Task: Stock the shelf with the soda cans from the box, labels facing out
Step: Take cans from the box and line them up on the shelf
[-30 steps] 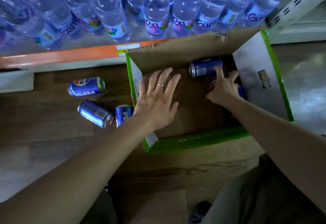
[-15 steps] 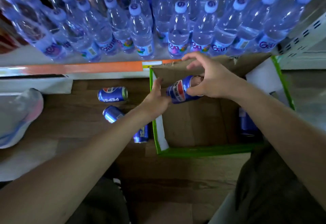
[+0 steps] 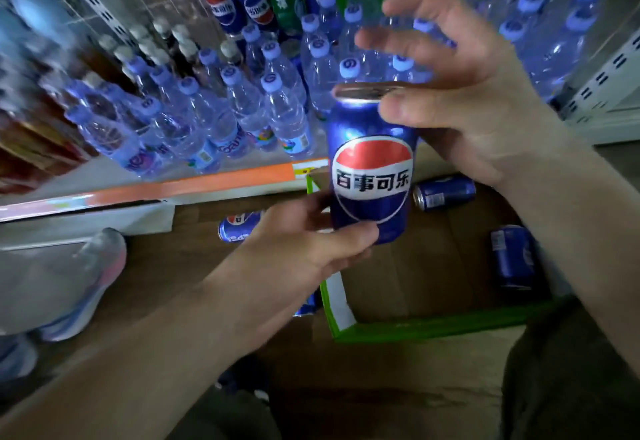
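Soda can (image 3: 372,169), pinched by both hands (image 3: 304,245)

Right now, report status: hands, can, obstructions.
Left hand grips soda can at base, upright, label toward camera. Right hand pinches its top rim. Two cans in box. Water bottles crowd the shelf ahead.

Both forearms are bare with no sleeves in view, the left hand (image 3: 304,249) and right hand (image 3: 474,100) ungloved, above dark olive trousers (image 3: 571,370).
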